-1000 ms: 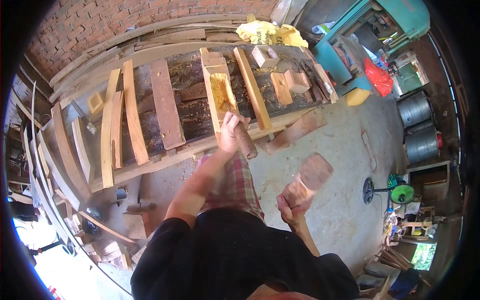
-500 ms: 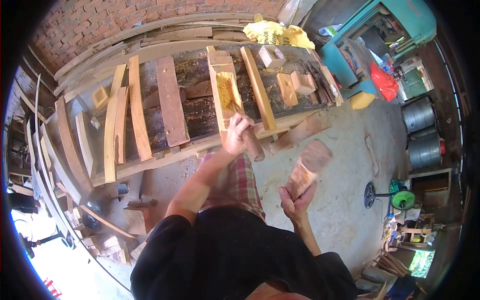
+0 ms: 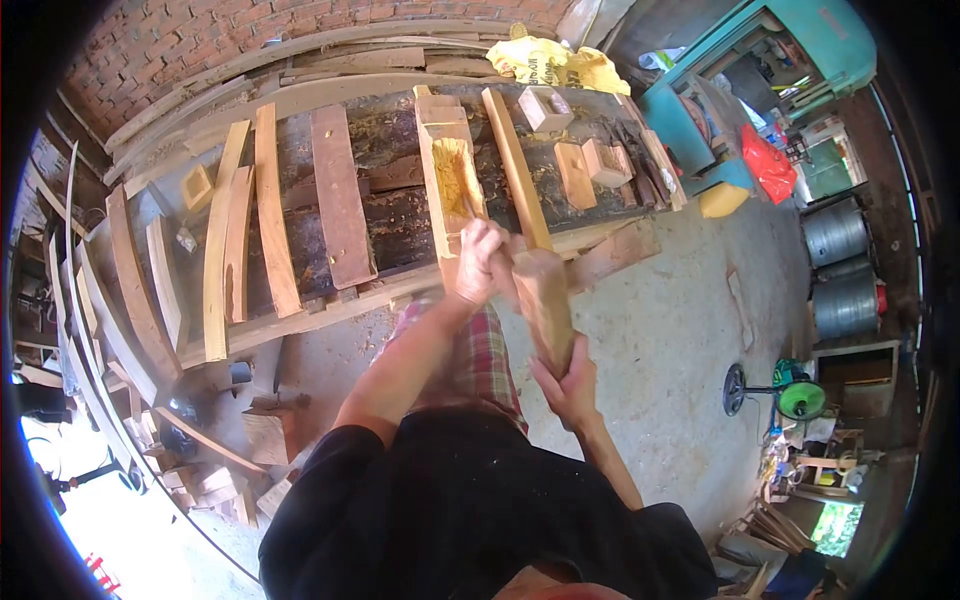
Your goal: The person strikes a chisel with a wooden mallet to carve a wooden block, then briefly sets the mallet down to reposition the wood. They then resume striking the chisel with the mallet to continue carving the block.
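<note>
the left hand [image 3: 478,262] was clenched around a chisel handle, arm stretched forward, its blade hidden in the hollowed pale plank [image 3: 452,180] lying on the dark, rough table [image 3: 400,225]. the right hand [image 3: 568,385] gripped a blocky wooden mallet [image 3: 543,300], its head meeting the chisel's end.

A pale tan wooden mallet block [image 3: 543,305] at centre, a yellowish hollowed-out wooden plank [image 3: 452,185] on the dark blackish work surface [image 3: 400,225], red-and-green plaid trousers [image 3: 480,365] below, red brick wall [image 3: 200,40] upper left, teal machine [image 3: 760,50] upper right.
</note>
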{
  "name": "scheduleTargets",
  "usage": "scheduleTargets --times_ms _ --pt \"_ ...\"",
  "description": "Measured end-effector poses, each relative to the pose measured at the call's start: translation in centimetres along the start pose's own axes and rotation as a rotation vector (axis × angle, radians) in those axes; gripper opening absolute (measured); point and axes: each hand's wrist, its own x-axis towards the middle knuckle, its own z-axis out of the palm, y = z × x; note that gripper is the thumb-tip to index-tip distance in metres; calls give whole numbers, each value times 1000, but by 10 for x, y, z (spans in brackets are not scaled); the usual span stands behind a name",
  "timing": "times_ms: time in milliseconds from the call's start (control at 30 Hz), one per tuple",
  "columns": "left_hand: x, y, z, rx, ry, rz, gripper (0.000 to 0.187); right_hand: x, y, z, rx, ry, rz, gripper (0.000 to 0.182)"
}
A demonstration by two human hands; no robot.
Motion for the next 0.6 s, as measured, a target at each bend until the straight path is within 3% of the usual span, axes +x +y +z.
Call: scheduleTargets --times_ms 133,233,400,467,600 --pt "11 -10 -2 2 44 -30 31 -9 5 -3 67 116 0 53" --pt "11 -1 -6 12 27 -1 31 -19 11 -10 359 348 -170 56" --pt "10 16 -11 -39 46 -5 29 -19 -14 -19 264 257 -116 58" --pt "13 15 -11 -65 51 -5 29 -13 -20 -23 77 205 -173 58" --pt "16 16 -14 -125 56 -36 30 -20 -26 -34 181 286 -228 57"
